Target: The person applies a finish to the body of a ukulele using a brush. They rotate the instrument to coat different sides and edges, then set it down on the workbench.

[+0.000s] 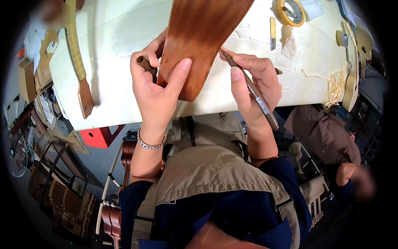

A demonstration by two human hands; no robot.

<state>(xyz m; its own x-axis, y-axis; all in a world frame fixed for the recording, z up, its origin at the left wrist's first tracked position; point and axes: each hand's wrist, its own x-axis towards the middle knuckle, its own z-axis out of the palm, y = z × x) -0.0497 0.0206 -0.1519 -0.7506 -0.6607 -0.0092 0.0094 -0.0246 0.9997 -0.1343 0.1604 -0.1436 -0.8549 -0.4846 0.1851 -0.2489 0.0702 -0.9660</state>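
Red-brown stained tapered wooden panel (198, 41) overhangs the cream-topped bench (124, 45) edge, left hand (155, 89) closed around its narrow end, thumb flat on the face to steady it, while right hand (255, 85) pinches a thin brown brush-like tool (251, 89), tip touching the panel's edge.

Only one: small pale rectangular label (263, 105) on the dark tool shaft. No packages, signs, screens.
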